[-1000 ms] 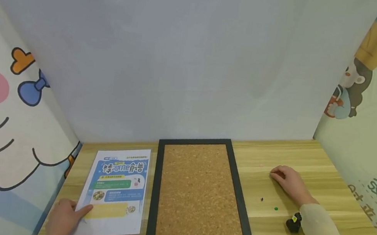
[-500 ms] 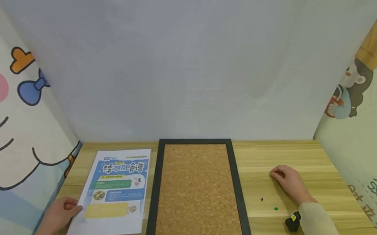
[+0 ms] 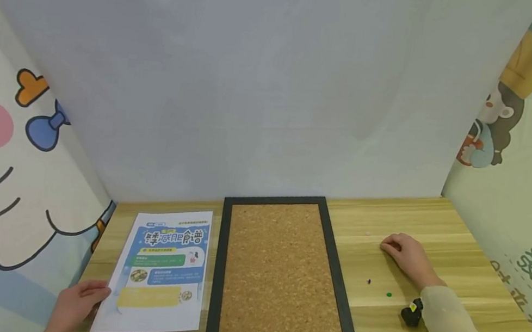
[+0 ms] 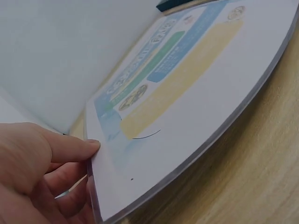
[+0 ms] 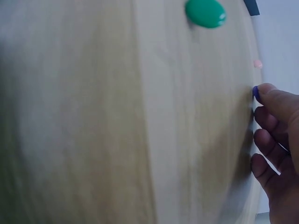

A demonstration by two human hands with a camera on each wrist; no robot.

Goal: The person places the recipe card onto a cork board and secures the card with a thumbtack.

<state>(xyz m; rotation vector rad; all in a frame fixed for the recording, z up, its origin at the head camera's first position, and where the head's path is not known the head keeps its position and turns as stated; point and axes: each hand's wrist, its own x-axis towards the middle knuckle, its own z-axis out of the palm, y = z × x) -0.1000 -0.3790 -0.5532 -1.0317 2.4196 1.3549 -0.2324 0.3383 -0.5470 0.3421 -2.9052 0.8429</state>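
A laminated printed sheet [image 3: 160,274] lies left of the framed cork board [image 3: 285,278]. My left hand [image 3: 78,303] pinches the sheet's left edge, thumb on top and fingers below; in the left wrist view the near edge of the laminated sheet [image 4: 205,107] is raised off the table. My right hand [image 3: 408,256] rests on the table right of the board, with its fingers curled. In the right wrist view, a small blue thumbtack [image 5: 256,93] shows at its thumb tip, pinched and mostly hidden.
On the wooden table [image 3: 437,224], a green thumbtack [image 3: 389,294], a purple one and a pale pink one lie between the board and my right arm. A black camera [image 3: 412,312] sits at my right wrist. A white backdrop [image 3: 276,79] rises behind.
My left hand has slid left from over the sheet to its left edge, and that edge has shifted slightly left. The right hand has stayed in place.
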